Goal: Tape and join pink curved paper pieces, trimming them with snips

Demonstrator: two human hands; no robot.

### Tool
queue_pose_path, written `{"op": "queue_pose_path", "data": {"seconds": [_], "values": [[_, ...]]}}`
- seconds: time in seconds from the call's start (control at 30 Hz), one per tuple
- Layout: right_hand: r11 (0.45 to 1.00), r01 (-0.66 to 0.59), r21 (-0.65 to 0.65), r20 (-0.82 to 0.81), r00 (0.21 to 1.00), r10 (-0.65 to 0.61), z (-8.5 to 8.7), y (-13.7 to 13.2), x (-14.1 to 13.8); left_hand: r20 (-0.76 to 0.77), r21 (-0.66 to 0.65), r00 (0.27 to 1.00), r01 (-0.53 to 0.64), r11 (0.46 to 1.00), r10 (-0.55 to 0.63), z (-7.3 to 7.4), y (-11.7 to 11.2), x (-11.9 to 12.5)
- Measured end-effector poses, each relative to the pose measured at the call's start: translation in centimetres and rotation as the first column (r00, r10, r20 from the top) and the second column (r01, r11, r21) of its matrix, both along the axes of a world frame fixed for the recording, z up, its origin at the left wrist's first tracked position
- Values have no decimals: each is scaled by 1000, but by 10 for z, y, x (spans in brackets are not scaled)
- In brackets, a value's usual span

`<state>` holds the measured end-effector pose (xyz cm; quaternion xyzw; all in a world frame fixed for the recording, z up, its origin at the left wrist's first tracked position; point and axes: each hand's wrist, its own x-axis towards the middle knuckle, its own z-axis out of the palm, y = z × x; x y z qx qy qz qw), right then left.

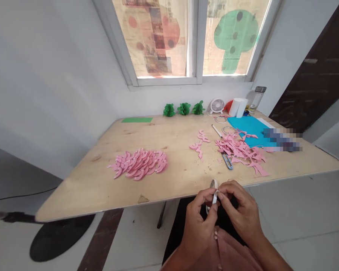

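Both my hands meet just below the table's front edge, fingers closed around a small white tape roll [214,192]. My left hand [199,222] grips the roll from the left. My right hand [240,210] pinches at its edge from the right. On the wooden table [81,188], a pile of pink curved paper cut-outs [139,163] lies to the left. Loose pink scraps [241,150] lie to the right, with a small pair of scissors [227,161] among them.
Blue paper sheets [250,128], a pen [216,130], tape rings, a small white fan [217,105], a white roll [238,107] and a bottle [257,98] sit at the back right. Three green paper decorations [183,109] and a green sheet [137,120] lie by the window wall.
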<state>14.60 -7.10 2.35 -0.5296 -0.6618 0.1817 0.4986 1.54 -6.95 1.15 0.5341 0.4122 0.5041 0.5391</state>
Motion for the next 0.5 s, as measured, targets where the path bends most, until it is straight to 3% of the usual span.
{"op": "queue_pose_path", "data": {"seconds": [0.27, 0.5], "values": [[951, -23, 308, 278, 958, -67, 1, -6, 8, 60, -44, 997, 51, 998, -49, -1, -2, -3], [959, 91, 268, 290, 942, -170, -9, 10, 28, 135, -119, 989, -38, 992, 54, 7, 2, -10]]}}
